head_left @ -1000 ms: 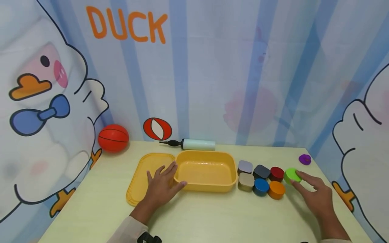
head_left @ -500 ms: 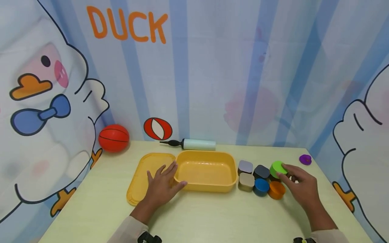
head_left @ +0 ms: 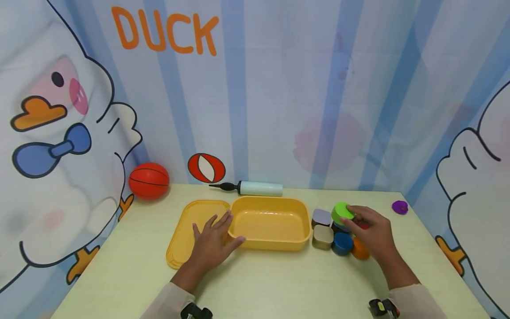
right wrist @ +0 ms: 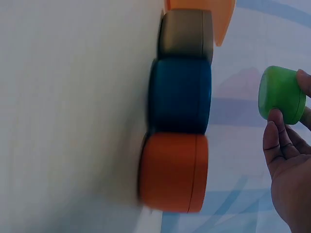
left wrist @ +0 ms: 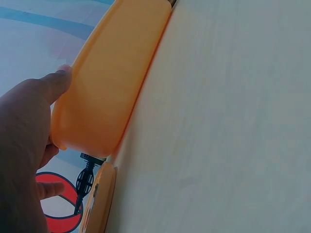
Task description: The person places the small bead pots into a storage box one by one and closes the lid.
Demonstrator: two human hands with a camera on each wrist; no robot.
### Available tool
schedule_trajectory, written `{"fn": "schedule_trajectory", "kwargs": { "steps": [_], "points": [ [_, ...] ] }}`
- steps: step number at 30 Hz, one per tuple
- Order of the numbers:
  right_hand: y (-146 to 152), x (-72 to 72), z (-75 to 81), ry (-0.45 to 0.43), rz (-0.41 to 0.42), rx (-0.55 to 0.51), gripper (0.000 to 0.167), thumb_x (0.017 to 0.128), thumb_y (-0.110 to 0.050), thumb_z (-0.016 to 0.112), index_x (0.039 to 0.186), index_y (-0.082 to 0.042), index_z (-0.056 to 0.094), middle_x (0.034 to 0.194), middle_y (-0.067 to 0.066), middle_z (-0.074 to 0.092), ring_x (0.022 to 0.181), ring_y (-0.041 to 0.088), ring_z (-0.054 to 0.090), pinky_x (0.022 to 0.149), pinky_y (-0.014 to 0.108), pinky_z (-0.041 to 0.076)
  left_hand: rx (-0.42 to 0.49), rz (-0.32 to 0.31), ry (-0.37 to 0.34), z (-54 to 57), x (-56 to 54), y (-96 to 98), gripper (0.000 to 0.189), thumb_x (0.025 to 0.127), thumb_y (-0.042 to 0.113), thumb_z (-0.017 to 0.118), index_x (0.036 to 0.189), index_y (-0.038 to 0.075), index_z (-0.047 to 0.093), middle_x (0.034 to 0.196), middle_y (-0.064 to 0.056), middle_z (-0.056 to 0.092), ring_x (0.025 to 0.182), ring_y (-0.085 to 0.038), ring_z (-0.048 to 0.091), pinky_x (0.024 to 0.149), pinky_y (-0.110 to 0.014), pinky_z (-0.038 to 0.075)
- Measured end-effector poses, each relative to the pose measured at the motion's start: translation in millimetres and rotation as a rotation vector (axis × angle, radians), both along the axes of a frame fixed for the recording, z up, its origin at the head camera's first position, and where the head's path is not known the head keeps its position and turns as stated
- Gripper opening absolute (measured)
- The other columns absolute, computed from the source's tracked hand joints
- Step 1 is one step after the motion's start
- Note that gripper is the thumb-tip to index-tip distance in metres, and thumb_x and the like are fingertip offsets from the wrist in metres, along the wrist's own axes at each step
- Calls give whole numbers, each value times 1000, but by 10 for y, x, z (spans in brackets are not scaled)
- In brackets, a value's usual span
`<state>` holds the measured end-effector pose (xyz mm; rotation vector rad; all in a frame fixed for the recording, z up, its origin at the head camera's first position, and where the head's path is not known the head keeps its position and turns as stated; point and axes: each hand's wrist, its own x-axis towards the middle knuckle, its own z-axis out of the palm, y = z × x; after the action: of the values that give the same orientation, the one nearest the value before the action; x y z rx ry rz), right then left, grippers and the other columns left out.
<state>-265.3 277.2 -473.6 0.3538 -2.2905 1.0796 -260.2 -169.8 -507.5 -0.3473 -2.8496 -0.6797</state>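
Over the dark grey jar (head_left: 339, 227), in the head view, the green jar (head_left: 341, 213) is held up off the table (head_left: 295, 283). It's pinched by the right hand (head_left: 374, 228) between thumb and fingertips, jar out ahead of the palm, on the side toward the yellow box (head_left: 275, 245). Red jar (head_left: 364, 226) mostly hidden by that hand. Blue jar (head_left: 342, 244) and orange jar (head_left: 360, 250) are seen lower, standing side by side. Box's left end is touched by the left hand (head_left: 213, 248), fingers spread, thumb at the rim; yellow lid (head_left: 181, 230) partly covered by it.
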Motion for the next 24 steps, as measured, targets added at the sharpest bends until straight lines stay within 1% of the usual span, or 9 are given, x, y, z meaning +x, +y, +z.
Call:
{"fn": "schedule_trajectory", "kwargs": {
  "steps": [2, 4, 8, 12, 16, 19, 24],
  "points": [
    [-78, -31, 29, 2, 24, 2, 37, 93, -4, 86, 129, -3, 80, 104, 15, 78, 80, -6, 59, 73, 6, 55, 1, -1, 2, 12, 6, 2, 88, 100, 75, 60, 167, 20, 46, 178, 7, 37, 166, -41, 34, 121, -93, 3],
    [-153, -66, 47, 10, 51, 5, 37, 92, -3, 86, 129, -3, 80, 105, 16, 78, 79, -7, 61, 72, 7, 56, -2, -1, 3, 16, 8, 3, 88, 100, 75, 60, 167, 20, 46, 178, 7, 37, 166, -41, 34, 121, -93, 3],
    [-288, -129, 69, 25, 117, -16, 38, 91, 1, 86, 128, -1, 80, 112, 20, 80, 81, -5, 66, 73, 9, 58, -8, 1, 3, 11, 3, 5, 88, 100, 75, 60, 168, 21, 46, 178, 8, 37, 166, -41, 35, 122, -93, 4],
    [-408, -185, 76, -9, 148, -20, 39, 92, -2, 86, 130, -3, 79, 116, 19, 80, 83, -4, 66, 75, 11, 59, -5, 2, 1, 7, -3, 5, 88, 100, 76, 60, 167, 21, 46, 178, 8, 36, 166, -40, 34, 122, -92, 4],
    [-541, -231, 93, -25, 170, 19, 40, 90, -6, 89, 129, -2, 79, 114, 17, 81, 80, 0, 69, 71, 21, 63, 0, -1, 5, 8, -6, 5, 88, 100, 76, 59, 167, 20, 46, 178, 8, 37, 166, -39, 34, 122, -92, 3],
    [-633, -259, 111, -36, 185, 23, 41, 89, -5, 90, 128, -1, 79, 115, 18, 81, 78, 4, 71, 70, 27, 64, 0, -2, 10, 7, -6, 3, 89, 100, 76, 59, 167, 20, 47, 178, 8, 37, 166, -39, 35, 122, -92, 4],
    [-761, -304, 138, -89, 200, 11, 40, 91, -9, 89, 130, -4, 79, 119, 16, 81, 81, 3, 68, 74, 25, 64, 3, -4, 16, 7, 3, -3, 88, 100, 75, 60, 167, 19, 47, 177, 7, 38, 166, -40, 35, 121, -93, 5]
  ]
}}
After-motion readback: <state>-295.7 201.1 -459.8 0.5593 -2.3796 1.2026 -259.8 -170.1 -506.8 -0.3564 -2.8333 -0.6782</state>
